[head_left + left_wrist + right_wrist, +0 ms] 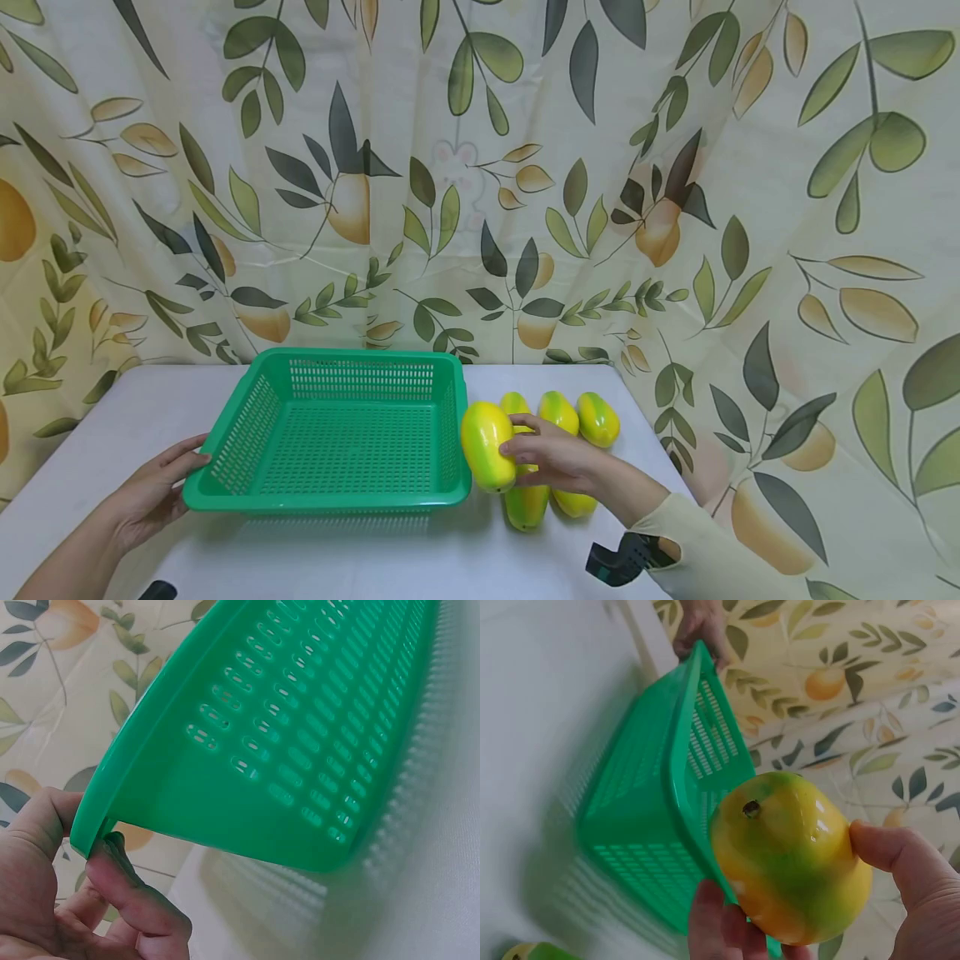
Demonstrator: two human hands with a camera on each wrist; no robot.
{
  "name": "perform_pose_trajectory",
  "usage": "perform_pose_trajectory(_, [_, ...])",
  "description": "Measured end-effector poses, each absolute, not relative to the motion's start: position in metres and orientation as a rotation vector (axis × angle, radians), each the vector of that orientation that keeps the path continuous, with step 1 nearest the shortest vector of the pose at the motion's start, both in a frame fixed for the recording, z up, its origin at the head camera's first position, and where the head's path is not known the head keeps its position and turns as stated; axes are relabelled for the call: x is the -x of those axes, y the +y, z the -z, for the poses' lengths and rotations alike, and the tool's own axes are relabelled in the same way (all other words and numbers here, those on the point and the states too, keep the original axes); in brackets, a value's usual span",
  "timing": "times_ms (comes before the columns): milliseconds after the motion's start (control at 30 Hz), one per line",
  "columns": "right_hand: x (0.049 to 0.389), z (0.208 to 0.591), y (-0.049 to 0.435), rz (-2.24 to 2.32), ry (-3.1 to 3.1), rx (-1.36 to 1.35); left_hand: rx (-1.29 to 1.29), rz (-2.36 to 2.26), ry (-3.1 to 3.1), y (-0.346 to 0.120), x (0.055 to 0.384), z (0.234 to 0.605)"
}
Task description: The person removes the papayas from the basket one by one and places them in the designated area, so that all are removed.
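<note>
A green plastic basket (345,503) with slotted walls stands on the white table, left of centre in the head view. My left hand (156,493) pinches its rim at the near left corner; the left wrist view shows the rim (97,795) between thumb and finger. My right hand (551,454) grips a yellow-green papaya (486,446) beside the basket's right rim, above the table. The right wrist view shows this papaya (791,859) between the thumb and the fingers, its dark stem end facing the camera. Several more papayas (598,420) lie beneath and behind that hand.
The white-covered table (360,562) ends at a patterned curtain (465,208) with leaves and fruit, which hangs behind and to the right. A dark wrist device (626,558) sits on the right forearm by the light sleeve (720,542).
</note>
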State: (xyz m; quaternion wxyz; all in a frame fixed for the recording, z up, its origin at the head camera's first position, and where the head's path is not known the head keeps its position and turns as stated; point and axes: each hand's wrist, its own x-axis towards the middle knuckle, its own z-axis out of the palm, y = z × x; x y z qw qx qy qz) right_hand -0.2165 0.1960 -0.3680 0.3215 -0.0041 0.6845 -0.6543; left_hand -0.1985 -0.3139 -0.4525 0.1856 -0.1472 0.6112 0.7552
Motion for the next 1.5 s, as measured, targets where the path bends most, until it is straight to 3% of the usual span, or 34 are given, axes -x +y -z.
perform_pose_trajectory(1500, [0.196,0.381,0.339,1.835,1.893,-0.275,0.366,-1.907,1.95,-0.321,0.203,0.443])
